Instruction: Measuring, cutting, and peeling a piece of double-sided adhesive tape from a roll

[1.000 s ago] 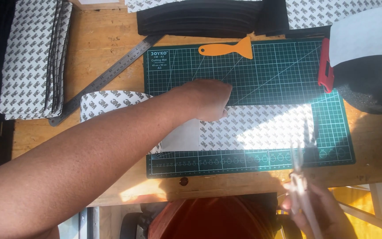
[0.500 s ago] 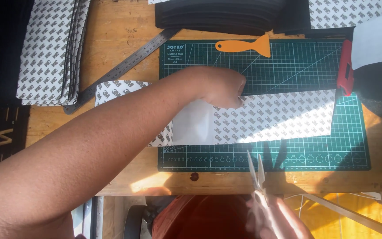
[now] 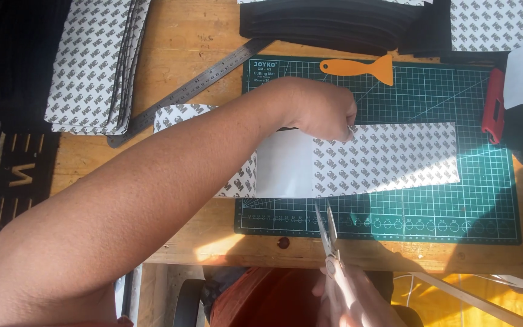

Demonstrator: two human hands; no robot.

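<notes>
i see my left hand (image 3: 322,109) reaching across the mat (image 3: 485,200), fingers curled down and pinching the far edge of the printed sheet (image 3: 388,158), which lies flat across the mat's middle and hangs off its left side. my right hand (image 3: 352,297) sits below the mat's near edge, closed around the scissors (image 3: 328,233); their blades are slightly parted, tips touching the sheet's near edge. an orange scraper (image 3: 358,66) lies at the mat's top, a ruler (image 3: 192,91) runs off its top left corner, and a stack of sheets (image 3: 92,60) sits well left.
</notes>
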